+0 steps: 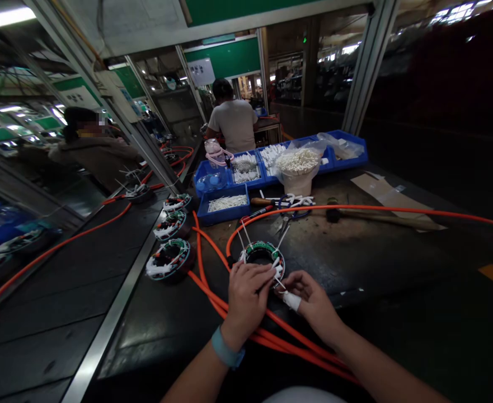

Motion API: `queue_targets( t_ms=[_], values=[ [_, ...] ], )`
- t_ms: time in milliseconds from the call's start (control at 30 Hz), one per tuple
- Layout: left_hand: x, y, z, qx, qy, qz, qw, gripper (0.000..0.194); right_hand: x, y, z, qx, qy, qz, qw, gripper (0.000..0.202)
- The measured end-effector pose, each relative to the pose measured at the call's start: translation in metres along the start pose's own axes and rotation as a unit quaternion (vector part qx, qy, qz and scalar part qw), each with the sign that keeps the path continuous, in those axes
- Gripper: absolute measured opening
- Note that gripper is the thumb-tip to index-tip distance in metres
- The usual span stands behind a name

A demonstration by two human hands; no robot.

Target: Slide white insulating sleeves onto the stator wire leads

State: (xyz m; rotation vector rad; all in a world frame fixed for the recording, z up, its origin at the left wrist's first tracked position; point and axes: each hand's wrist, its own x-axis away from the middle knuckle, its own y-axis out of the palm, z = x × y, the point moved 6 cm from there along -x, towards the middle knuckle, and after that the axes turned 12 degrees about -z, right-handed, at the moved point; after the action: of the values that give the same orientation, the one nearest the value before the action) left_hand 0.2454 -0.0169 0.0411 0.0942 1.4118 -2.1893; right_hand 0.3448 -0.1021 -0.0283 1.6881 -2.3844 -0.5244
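A ring-shaped motor stator [266,246] with green and white windings lies on the dark bench in front of me. Several thin white cable ties [283,237] stick up from its rim. My left hand [248,292] is closed over the near left side of the ring, its fingertips pressed on the white part at the near right rim. Close by on the right, my right hand [309,299] has its fingers curled in a pinch on a thin white tie end at the ring's edge. White tape wraps its thumb.
Three more stators [168,260] stand at the left beside the metal rail [103,336]. An orange hose [380,209] loops around the work and under my forearms. Behind are blue bins [225,208] of white pieces, a filled tub [299,179], scissors, a screwdriver and cardboard [391,196]. Two people sit beyond.
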Motion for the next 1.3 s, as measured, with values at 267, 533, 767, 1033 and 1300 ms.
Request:
queue_targets(
  t_ms=[267,533,767,1033,1300],
  values=[
    [0.002,0.000,0.004,-0.063,0.081,0.011,0.995,0.029,0.007,0.000,-0.001,-0.015,-0.016,0.002,1.000,0.032],
    [0.004,0.002,0.001,-0.065,0.097,0.019,0.993,0.030,-0.008,0.001,0.004,0.039,0.028,0.032,0.998,0.034],
    [0.003,0.001,0.000,-0.020,0.066,0.004,0.998,0.029,-0.022,0.005,-0.027,0.338,-0.047,-0.023,0.940,0.012],
    [-0.010,-0.006,-0.004,-0.057,-0.034,-0.073,0.995,0.022,-0.014,0.039,-0.069,0.742,-0.333,-0.134,0.567,0.025],
    [-0.013,-0.003,-0.004,-0.094,0.022,-0.130,0.987,0.018,-0.084,0.028,-0.065,0.723,-0.169,-0.174,0.647,0.012]
  ],
)
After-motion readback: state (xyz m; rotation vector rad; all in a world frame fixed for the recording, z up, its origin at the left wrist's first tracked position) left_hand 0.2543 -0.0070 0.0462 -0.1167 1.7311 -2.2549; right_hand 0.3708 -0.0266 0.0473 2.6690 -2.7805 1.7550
